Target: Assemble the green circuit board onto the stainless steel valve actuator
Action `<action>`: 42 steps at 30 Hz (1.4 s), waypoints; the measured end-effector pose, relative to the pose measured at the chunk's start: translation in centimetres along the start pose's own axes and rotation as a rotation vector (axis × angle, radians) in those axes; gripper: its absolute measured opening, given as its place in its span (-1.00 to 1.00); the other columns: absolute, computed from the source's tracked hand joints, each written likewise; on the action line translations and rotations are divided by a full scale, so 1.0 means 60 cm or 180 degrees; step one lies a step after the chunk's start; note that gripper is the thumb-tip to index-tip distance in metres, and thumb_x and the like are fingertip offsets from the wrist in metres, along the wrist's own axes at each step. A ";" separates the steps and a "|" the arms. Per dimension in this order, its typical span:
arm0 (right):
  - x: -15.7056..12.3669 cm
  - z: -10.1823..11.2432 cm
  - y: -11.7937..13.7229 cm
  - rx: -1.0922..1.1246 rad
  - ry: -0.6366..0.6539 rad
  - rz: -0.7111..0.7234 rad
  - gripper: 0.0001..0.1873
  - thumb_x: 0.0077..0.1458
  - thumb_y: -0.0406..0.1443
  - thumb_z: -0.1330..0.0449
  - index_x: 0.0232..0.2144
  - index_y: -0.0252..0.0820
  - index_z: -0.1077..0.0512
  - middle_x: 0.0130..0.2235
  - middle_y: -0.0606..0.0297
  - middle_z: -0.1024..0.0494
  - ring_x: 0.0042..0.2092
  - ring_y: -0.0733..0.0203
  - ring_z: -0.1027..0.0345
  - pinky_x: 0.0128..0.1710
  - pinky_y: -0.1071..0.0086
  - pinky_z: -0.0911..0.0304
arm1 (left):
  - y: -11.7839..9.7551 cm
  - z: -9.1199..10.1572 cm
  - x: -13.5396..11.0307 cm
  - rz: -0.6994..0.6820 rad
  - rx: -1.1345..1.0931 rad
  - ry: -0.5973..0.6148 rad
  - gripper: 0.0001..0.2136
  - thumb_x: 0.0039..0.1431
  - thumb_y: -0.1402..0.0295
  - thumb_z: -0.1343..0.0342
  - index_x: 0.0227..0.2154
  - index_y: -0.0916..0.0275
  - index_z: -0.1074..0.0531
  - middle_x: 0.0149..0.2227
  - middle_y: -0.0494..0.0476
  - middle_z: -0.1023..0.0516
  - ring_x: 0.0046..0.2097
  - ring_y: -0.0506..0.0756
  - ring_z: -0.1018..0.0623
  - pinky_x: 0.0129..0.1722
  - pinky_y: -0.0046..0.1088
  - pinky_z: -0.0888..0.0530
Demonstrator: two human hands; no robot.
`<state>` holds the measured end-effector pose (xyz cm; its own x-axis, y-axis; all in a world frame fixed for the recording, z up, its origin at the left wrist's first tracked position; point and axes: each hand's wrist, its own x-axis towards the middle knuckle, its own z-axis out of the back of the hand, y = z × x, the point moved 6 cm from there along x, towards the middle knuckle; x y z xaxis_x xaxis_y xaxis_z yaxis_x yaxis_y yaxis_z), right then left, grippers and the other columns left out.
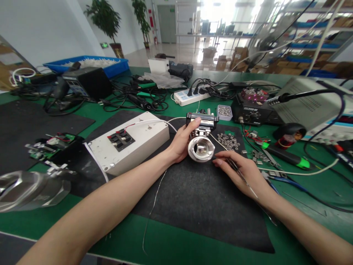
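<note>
Black matting (193,206) lay beneath the steel valve (203,139), whose long axis stood roughly upright, round bore facing the wearer. The left hand (182,143) clasped it, thumb across its upper part; the right hand (242,167), angled inward, gripped a thin metal tool (249,188).

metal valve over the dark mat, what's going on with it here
A person's left hand grips the metal valve over the dark mat, its open end facing the camera. The right hand, close by, holds a thin metal tool, possibly tweezers; whether that hand touches the valve is unclear. A pale box sits to the left, and small metal parts lie to the right.
</note>
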<state>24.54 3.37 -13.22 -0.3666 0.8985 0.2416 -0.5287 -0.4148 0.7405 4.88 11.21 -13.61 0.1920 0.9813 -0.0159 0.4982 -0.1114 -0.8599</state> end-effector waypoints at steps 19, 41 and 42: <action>0.001 0.002 0.003 -0.0006 -0.0032 -0.0008 -0.74 0.48 -0.08 -0.25 0.05 -0.05 -0.57 -0.10 0.21 -0.78 -0.10 0.01 -0.71 -0.11 0.22 -0.54 | -0.001 -0.002 0.001 0.0008 -0.0114 -0.0023 -0.48 0.14 -0.13 -0.47 -0.10 0.25 -0.70 -0.27 0.19 -0.76 -0.25 0.14 -0.65 -0.06 -0.34 -0.54; 0.000 0.003 0.003 -0.0042 -0.0059 0.0056 -0.76 0.48 -0.11 -0.27 0.07 -0.05 -0.58 -0.08 0.27 -0.78 -0.08 0.05 -0.71 -0.09 0.27 -0.50 | 0.001 -0.002 0.005 0.0001 -0.0116 0.0006 -0.46 0.13 -0.16 -0.48 -0.16 0.28 -0.71 -0.21 0.22 -0.77 -0.19 0.17 -0.69 -0.04 -0.35 -0.58; 0.000 0.003 0.003 -0.0041 -0.0063 0.0061 -0.76 0.48 -0.11 -0.27 0.06 -0.05 -0.58 -0.08 0.26 -0.78 -0.08 0.05 -0.71 -0.09 0.27 -0.51 | 0.001 -0.002 0.005 -0.0005 -0.0119 0.0007 -0.46 0.13 -0.15 -0.48 -0.16 0.28 -0.71 -0.19 0.23 -0.78 -0.15 0.19 -0.70 -0.03 -0.35 -0.58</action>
<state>24.56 3.33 -12.96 -0.3618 0.8929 0.2681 -0.5315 -0.4338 0.7276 5.08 11.50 -13.62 0.1929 0.9811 -0.0135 0.5297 -0.1157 -0.8402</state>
